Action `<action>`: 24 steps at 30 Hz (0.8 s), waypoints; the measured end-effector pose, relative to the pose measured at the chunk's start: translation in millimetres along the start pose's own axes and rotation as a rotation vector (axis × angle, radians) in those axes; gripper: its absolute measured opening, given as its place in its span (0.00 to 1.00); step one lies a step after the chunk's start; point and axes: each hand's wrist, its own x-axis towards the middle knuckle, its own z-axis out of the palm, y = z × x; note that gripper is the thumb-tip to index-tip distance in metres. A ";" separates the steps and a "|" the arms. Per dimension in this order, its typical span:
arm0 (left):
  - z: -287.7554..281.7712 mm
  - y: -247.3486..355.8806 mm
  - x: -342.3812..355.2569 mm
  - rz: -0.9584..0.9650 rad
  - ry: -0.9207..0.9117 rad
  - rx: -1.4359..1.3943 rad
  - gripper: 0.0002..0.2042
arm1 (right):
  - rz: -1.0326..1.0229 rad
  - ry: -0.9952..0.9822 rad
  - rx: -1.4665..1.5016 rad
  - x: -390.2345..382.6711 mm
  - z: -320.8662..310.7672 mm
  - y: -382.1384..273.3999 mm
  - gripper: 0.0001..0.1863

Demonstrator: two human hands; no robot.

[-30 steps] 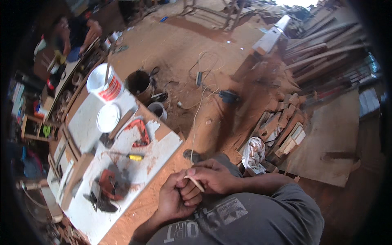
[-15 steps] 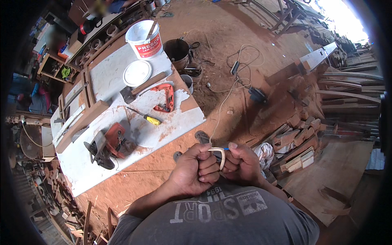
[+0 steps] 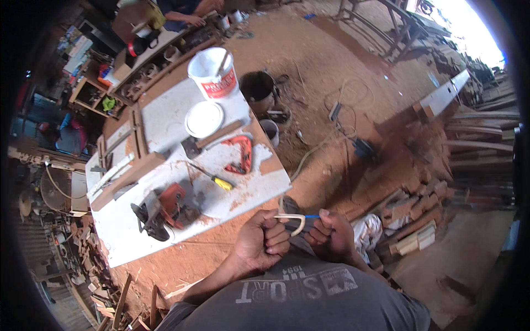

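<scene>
Above my grey shirt, my left hand (image 3: 262, 243) is closed on a cream cable (image 3: 300, 226), bent in a loop between thumb and curled fingers. A thin blue wire (image 3: 312, 217) runs from it to my right hand (image 3: 333, 234), whose thumb and fingers pinch it. On the white-topped table (image 3: 130, 248) beside my hands lie a yellow-handled screwdriver (image 3: 222, 182), an orange-and-black power tool (image 3: 165, 209), an orange plastic housing (image 3: 238, 154), a hammer (image 3: 192, 148), wooden frames (image 3: 137, 133), a white lid (image 3: 204, 119) and a white bucket (image 3: 212, 71).
A co-worker (image 3: 185, 14) is at a cluttered bench at the top left. Buckets (image 3: 256, 88) and looped cords (image 3: 342, 124) lie on the dirt floor (image 3: 309, 55). Wood offcuts (image 3: 414, 218), a white sack (image 3: 364, 231) and long planks (image 3: 475, 132) are at the right.
My hands have moved apart from being bunched together, so the blue wire now shows taut between them. The surroundings have shifted in the view as my head turned.
</scene>
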 end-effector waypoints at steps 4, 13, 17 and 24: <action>11.8 20.0 8.2 0.178 0.035 0.170 0.20 | -0.177 -0.082 -1.157 18.3 26.3 -43.8 0.18; -67.4 19.9 107.0 0.596 -0.414 0.497 0.32 | -0.591 -0.363 -1.563 99.7 26.0 -69.3 0.16; -58.5 4.8 113.8 0.664 -0.398 0.703 0.39 | -0.556 -0.273 -1.639 112.0 20.1 -78.5 0.19; -51.9 24.1 126.4 0.638 -0.314 0.822 0.30 | -0.632 -0.121 -1.604 82.9 23.1 -83.1 0.20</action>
